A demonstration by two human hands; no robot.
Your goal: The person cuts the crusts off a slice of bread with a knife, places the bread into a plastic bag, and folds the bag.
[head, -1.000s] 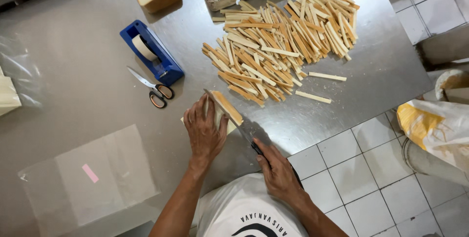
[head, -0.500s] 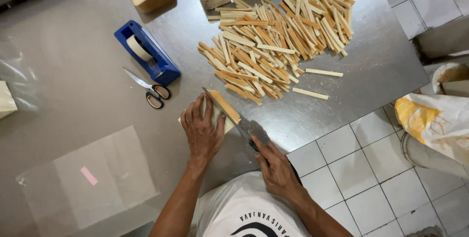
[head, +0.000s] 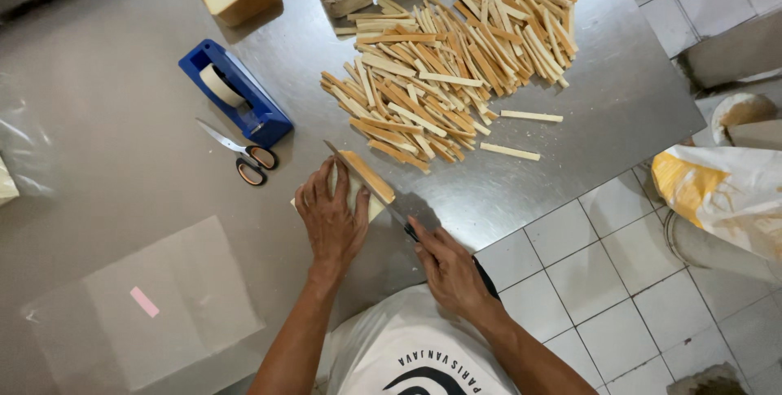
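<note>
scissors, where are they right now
In the head view the scissors lie on the steel table, just below the blue tape dispenser and up-left of the left hand.

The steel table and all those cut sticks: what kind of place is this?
Probably a small food-prep or bakery workshop: a steel worktable, a big pile of cut bread sticks, a knife slicing more, plus clear bags and a tape dispenser.

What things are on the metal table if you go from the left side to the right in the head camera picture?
Clear plastic bag → blue tape dispenser and scissors → left hand → knife → right hand → two loose sticks.
</note>
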